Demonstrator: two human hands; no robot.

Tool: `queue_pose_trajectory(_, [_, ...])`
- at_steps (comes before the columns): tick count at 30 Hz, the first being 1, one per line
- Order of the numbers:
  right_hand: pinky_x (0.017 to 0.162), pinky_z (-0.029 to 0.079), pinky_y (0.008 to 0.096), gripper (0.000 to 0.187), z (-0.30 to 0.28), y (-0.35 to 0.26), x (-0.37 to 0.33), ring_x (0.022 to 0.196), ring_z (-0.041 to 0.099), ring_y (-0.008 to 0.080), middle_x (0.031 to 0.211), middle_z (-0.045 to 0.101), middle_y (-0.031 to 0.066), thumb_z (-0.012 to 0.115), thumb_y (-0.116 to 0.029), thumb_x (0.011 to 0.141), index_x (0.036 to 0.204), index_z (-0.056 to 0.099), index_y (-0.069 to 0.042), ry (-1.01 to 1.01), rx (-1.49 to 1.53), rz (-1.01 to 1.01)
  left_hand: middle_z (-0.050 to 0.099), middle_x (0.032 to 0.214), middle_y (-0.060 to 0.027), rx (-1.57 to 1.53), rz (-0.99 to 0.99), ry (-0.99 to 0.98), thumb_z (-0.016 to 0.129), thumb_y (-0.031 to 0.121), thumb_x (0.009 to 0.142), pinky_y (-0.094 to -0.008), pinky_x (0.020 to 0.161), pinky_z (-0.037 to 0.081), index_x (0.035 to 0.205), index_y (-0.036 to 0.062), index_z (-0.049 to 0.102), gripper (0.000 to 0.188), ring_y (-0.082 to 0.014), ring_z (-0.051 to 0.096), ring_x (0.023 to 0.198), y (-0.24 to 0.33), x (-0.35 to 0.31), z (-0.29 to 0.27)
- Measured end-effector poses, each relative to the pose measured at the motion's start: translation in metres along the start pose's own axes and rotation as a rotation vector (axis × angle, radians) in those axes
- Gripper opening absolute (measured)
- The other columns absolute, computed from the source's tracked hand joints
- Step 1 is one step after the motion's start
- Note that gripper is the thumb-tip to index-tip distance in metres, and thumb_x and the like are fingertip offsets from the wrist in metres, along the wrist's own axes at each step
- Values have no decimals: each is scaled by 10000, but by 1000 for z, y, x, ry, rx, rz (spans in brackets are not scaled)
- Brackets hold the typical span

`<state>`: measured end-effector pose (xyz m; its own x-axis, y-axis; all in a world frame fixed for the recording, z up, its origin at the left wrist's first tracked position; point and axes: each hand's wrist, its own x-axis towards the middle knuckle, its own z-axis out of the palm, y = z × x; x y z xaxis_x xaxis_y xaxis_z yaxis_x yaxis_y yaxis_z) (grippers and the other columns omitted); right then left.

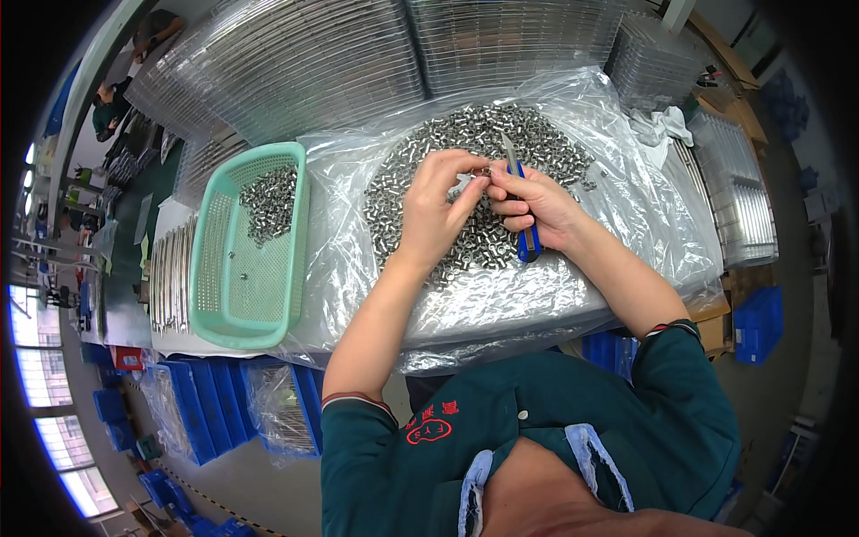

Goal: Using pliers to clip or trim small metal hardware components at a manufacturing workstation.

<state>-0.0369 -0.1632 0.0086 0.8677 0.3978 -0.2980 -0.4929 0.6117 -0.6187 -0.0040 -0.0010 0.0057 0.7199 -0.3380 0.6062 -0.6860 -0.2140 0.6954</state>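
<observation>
Over a wide heap of small shiny metal fittings [474,255], my two hands meet fingertip to fingertip. My left hand [438,201] pinches one small metal fitting [483,173] between thumb and forefinger. A blue utility knife [528,240] with its blade out is gripped in my right hand [548,208], blade upward and handle down across the palm. The right thumb and forefinger also reach the fitting, partly hiding it. The heap lies on clear plastic sheeting [344,268]. Left of it stands a mint-green basket [201,277] with a smaller pile of the same fittings [268,206] in it.
Tall stacks of clear plastic trays [313,63] line the table's back, with more trays [738,197] at the right. Metal rods [172,277] lie left of the basket. Blue bins [210,407] stand below the front edge. Another person [112,107] is at the far left.
</observation>
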Motion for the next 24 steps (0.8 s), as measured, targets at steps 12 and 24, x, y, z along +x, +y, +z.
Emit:
queue_pose_trajectory(12, [347,265,118,245,5,-4,0,465,332,-17,691,442,-43,462,-250,918,1040,492,-41,35,4,-39,568,865,-47,-570,-358,401,497,195,898,-229,608,433,1027,26,521,214,-115,541,759,-6,8,-16])
queue_pose_trajectory(24, [472,327,169,355,2,-5,1,475,314,-4,667,408,-63,420,-384,919,1004,493,-47,82,9,-116,557,828,-22,-600,-417,435,522,271,885,-232,629,412,1058,23,555,305,-101,504,731,-16,14,-44])
